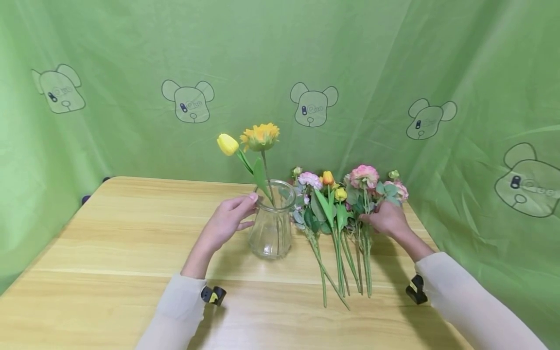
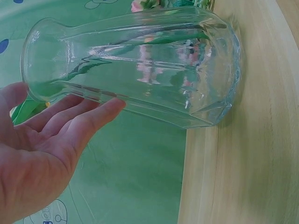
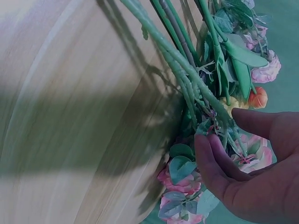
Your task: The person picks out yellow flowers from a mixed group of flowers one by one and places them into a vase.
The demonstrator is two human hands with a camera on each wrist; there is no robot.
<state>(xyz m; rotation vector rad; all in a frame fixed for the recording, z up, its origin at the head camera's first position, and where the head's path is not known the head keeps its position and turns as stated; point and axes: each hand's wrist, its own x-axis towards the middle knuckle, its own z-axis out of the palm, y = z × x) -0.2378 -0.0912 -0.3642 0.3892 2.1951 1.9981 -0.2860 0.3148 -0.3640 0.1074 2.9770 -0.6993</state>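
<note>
A clear glass vase stands upright on the table. In it are a yellow tulip and an orange-yellow daisy-like flower. My left hand touches the vase's left side, its thumb at the rim and its fairly straight fingers along the glass. To the right lies a row of artificial flowers, with pink flowers at its right end. There my right hand has thumb and fingers around green stems just below the pink blooms. Part of that grasp is hidden by leaves.
Beside the vase lie a lilac flower, an orange tulip and a yellow tulip, stems toward me. The wooden table ends at a green curtain with bear-head prints, behind and at both sides.
</note>
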